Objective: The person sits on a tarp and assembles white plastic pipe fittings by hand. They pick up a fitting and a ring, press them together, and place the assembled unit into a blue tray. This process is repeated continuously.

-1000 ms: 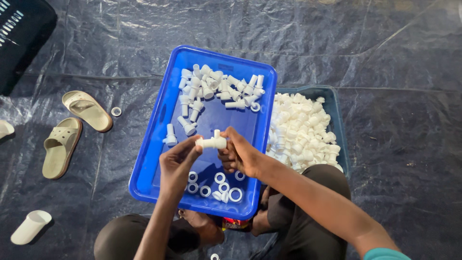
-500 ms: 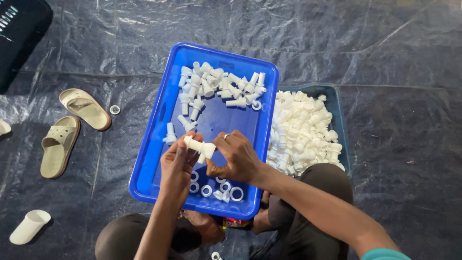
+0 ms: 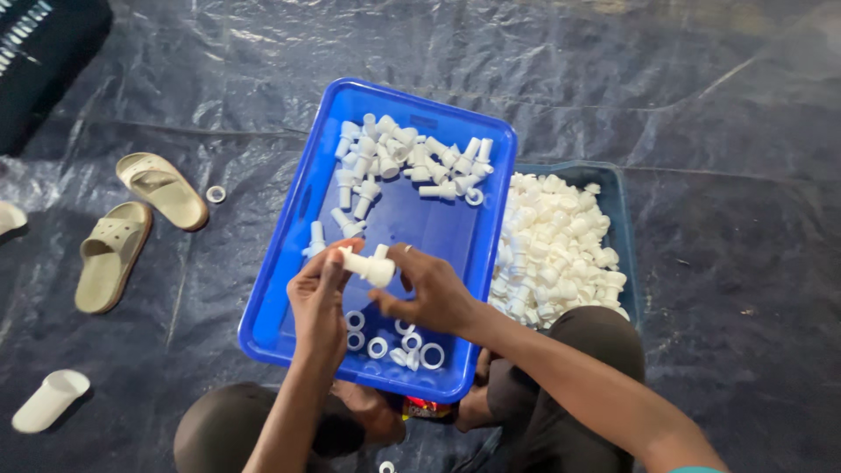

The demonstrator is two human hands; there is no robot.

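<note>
Floor covered by a dark plastic sheet (image 3: pixel 683 96). At 9 o'clock, two tan sandals (image 3: pixel 131 223) beside a loose white ring (image 3: pixel 215 194); at 8 o'clock, a white slipper (image 3: pixel 49 400). Centre: blue tray (image 3: pixel 289 263), with assembled white fittings (image 3: pixel 407 162) heaped at its 12 o'clock end and white rings (image 3: pixel 399 342) scattered at its 6 o'clock end. Left hand (image 3: pixel 317 302) and right hand (image 3: pixel 429 293) raised over the tray's middle, each grip pinching one white plastic fitting (image 3: pixel 368 265) held between them. At 3 o'clock, a darker bin (image 3: pixel 613 188) piled with white parts (image 3: pixel 552 245), touching the tray's edge.
</note>
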